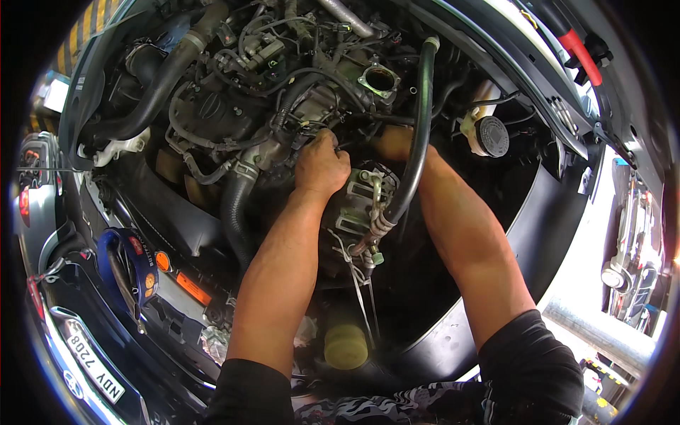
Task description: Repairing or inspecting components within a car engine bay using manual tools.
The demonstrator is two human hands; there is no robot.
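Note:
My left hand (322, 164) is curled, fingers closed on something I cannot make out among the wiring and fittings at the middle of the engine bay. Just right of it, my right hand (397, 142) reaches behind a long black hose (425, 106), its fingers hidden in shadow. Between my forearms a metal compressor-like unit (358, 205) has pipe fittings and white straps hanging down from it. A metal housing with a round open port (377, 80) sits above my hands. A ribbed hose (237, 212) runs down beside my left arm.
A reservoir with a black cap (490, 136) is at the right. A blue coiled item (127, 265) and an orange label (193, 289) lie along the left front. A yellowish round object (346, 347) is low in the middle. Other vehicles (627, 248) stand beyond the bay.

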